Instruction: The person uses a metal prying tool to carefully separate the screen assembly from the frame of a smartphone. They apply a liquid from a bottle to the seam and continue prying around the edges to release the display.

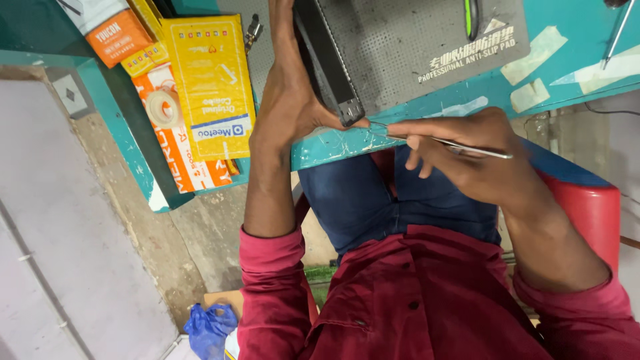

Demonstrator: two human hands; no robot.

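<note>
— So where does the dark slab device [328, 63] sit?

— On edge at the near lip of the teal bench [333, 145], against the grey mat [413, 40]. The left hand [287, 100] wraps its side, fingers closed around it.

— And the other?

— The right hand [467, 150] pinches thin metal tweezers [443, 141], tips at the device's lower corner.

— How would it handle?

— Probably rigid, fairly light, smooth-edged and fragile; grip the long sides. The tweezers look springy, best held mid-shaft.

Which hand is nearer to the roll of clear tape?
Left. The left hand grips the dark device, closer to the tape roll; the right hand, holding tweezers, is farther.
</note>
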